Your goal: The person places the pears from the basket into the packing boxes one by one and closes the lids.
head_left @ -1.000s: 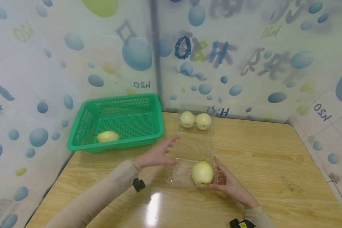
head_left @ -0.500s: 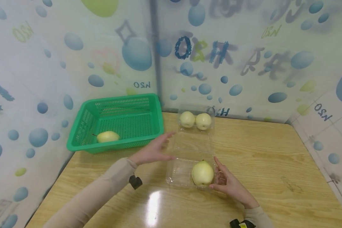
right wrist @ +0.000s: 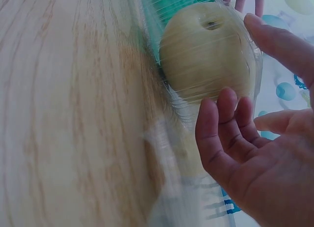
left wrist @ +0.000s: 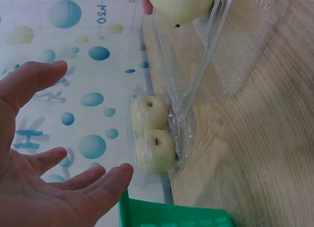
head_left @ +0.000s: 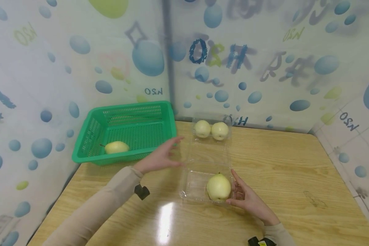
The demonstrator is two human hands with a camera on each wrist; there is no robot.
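A pale yellow-green pear [head_left: 219, 187] sits in the right half of a clear plastic clamshell box [head_left: 194, 186], whose transparent lid [head_left: 208, 152] lies folded back. My right hand [head_left: 251, 201] rests against the box's right side, thumb near the front corner and index finger near the back one. In the right wrist view its other fingers are loosely bent beside the plastic. My left hand [head_left: 158, 158] hovers between the box and the green basket [head_left: 124, 159], fingers spread and holding nothing. In the left wrist view the palm [left wrist: 44, 202] shows bare.
Another clear box [left wrist: 140, 114] with two pears [head_left: 219, 131] stands by the back wall. One more pear [head_left: 117, 147] lies in the basket at the left. A patterned sheet [head_left: 252, 65] encloses the wooden table [head_left: 289, 177].
My left hand has drawn back leftward and a little away from me, off the clear box toward the basket. The right hand, the box and the pears stay put.
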